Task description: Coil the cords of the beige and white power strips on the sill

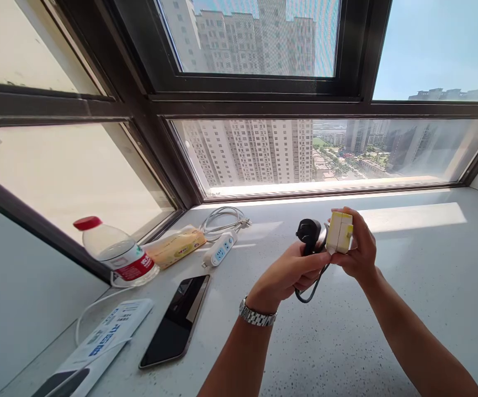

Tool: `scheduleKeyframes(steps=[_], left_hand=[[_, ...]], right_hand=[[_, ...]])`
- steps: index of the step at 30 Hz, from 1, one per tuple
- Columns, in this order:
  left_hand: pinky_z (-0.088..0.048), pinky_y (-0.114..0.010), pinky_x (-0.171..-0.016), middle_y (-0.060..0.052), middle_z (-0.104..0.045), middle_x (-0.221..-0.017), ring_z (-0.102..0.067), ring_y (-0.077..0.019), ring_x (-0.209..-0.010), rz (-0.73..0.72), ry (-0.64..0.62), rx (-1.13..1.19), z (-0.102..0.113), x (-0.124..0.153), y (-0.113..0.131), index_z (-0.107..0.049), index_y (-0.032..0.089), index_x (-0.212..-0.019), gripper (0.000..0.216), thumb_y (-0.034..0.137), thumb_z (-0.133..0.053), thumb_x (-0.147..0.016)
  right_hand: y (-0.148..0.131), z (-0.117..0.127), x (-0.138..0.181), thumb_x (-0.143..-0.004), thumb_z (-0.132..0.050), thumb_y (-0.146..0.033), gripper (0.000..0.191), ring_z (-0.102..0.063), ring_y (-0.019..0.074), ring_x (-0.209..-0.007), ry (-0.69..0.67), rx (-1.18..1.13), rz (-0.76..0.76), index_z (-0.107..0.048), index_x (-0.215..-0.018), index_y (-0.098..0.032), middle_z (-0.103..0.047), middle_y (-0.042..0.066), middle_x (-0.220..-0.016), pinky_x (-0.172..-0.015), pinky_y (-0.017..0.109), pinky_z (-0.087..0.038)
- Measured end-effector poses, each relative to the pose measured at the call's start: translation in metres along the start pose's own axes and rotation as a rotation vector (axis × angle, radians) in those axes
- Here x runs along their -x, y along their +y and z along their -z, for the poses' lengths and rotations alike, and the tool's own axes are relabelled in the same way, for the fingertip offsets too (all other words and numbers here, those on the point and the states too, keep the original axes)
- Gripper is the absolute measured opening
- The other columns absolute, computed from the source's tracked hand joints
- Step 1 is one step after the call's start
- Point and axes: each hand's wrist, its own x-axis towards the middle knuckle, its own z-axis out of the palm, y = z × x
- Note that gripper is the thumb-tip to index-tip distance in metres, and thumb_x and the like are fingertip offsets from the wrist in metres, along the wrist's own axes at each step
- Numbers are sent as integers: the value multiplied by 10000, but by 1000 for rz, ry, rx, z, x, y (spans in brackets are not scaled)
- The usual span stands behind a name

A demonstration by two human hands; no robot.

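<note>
My left hand (286, 275), with a metal watch (258, 314) at the wrist, is closed around a black rounded device (308, 230) with a dark cable (311, 295) looping below it. Its exact kind is unclear. Beside it, my right hand (363, 251) grips a small pale yellow and white block (338, 231) that looks like a power adapter, fingers behind and thumb below. The left thumb tip meets the block's lower left corner. Both hands are raised over the white speckled sill (338, 342). My left palm hides part of the black device.
To the left lie a black phone (176, 322), a white printed box (106, 342) with a cable, a white power strip (221, 248) with coiled cord, and a yellow tissue pack (176, 245). A red-capped bottle (118, 253) leans there. Dark window frames (259, 107) edge the sill.
</note>
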Motion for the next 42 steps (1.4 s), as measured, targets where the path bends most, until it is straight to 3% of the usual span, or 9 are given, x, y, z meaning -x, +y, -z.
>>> scheduleKeyframes(steps=[4, 8, 13, 17, 20, 23, 31, 37, 42], left_hand=[[-170, -157, -386, 100, -283, -505, -208, -11, -436, -76, -9, -123, 0, 0, 0, -466, 153, -635, 426, 408, -798, -557], [-381, -182, -530, 26, -517, -663, -448, -80, -613, -192, 98, -204, -8, -4, 0, -581, 130, -770, 347, 279, -790, -535], [-431, -226, -589, -5, -583, -738, -508, -129, -688, -191, 250, -280, -10, -8, 0, -606, 129, -857, 409, 252, -798, -518], [-417, -221, -565, -3, -597, -699, -513, -122, -642, -193, 198, -356, -5, -7, -3, -610, 128, -787, 274, 247, -756, -589], [-438, -229, -598, -6, -619, -740, -534, -131, -674, -190, 49, -398, -2, -6, -7, -629, 133, -811, 272, 233, -757, -593], [-451, -237, -648, -2, -627, -783, -538, -136, -717, -159, -38, -392, 1, -7, -11, -646, 138, -841, 306, 205, -769, -569], [-439, -255, -672, -40, -639, -783, -550, -166, -762, -115, 136, -352, 16, -11, -10, -680, 105, -887, 381, 331, -770, -594], [-378, -236, -552, -38, -606, -745, -512, -146, -657, -175, 448, -703, 22, -12, -10, -653, 124, -921, 483, 551, -648, -695], [-296, -234, -497, -23, -566, -664, -467, -130, -580, -110, 501, -945, 29, -18, -15, -592, 144, -744, 504, 647, -562, -724]], right_hand=[[-14, 6, -5, -583, -509, -873, 899, -596, 315, -925, -63, 73, -28, -552, -1204, -225, -620, 137, -1029, -832, 462, -484], [-24, 1, -4, -795, -346, -778, 727, -579, 315, -991, -180, -15, -35, -579, -1230, -243, -603, 139, -1085, -869, 484, -467], [-29, 2, -15, -937, -410, -472, 398, -485, 274, -1215, -241, -111, -36, -566, -1271, -323, -524, 70, -1337, -988, 467, -413], [-24, 19, -25, -784, -607, -585, 644, -385, 315, -1316, -426, -182, -321, -507, -1344, -284, -480, 82, -1393, -1039, 474, -363], [-20, 31, -27, -686, -678, -619, 778, -573, 310, -1076, -736, -364, -521, -504, -1341, -237, -636, 97, -1138, -859, 415, -487], [-19, 33, -25, -681, -711, -543, 631, -616, 222, -800, -950, -505, -614, -591, -1205, -212, -668, 51, -921, -669, 313, -507], [-17, 15, -21, -753, -665, -488, 381, -594, 195, -769, -768, -486, -676, -659, -941, -157, -648, 52, -867, -639, 276, -458], [-9, 5, -17, -711, -684, -547, 442, -623, 210, -759, -523, -475, -857, -677, -891, -143, -675, 62, -828, -643, 293, -464], [2, -4, -9, -660, -728, -562, 470, -610, 175, -643, -350, -462, -1037, -664, -845, -135, -666, 52, -737, -564, 269, -464]])
